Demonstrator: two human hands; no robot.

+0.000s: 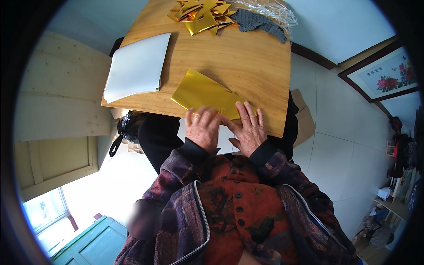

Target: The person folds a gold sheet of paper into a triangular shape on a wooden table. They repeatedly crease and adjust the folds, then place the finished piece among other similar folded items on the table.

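Gold sheet: the gold sheet (206, 90) lies aslant on the table (229, 57), close to the near edge; its far corner points to 12 o'clock, another to 9.
Left hand: the left hand (203, 128) is at the sheet's 6 o'clock, fingers bent and slightly blurred, tips at the near border; whether they pinch it, one cannot tell.
Right hand: the right hand (250, 129) is at 4 o'clock, fingers spread and laid on the sheet's right end, thumb reaching out toward 9.
White stack: the white stack (139, 64) sits at 10 o'clock along the table's left edge, apart from the gold sheet, a strip of wood between.
Open wood: a broad stretch runs from the sheet's 12 round to 3 o'clock, reaching the right edge.
Far edge: gold scraps (201, 15) heap at 12 o'clock; the grey cloth (259, 24) lies just beside them at 1, near clear strands (278, 12) at the far right corner.
Floor: cardboard (305, 119) rests at 4 o'clock beyond the right edge.
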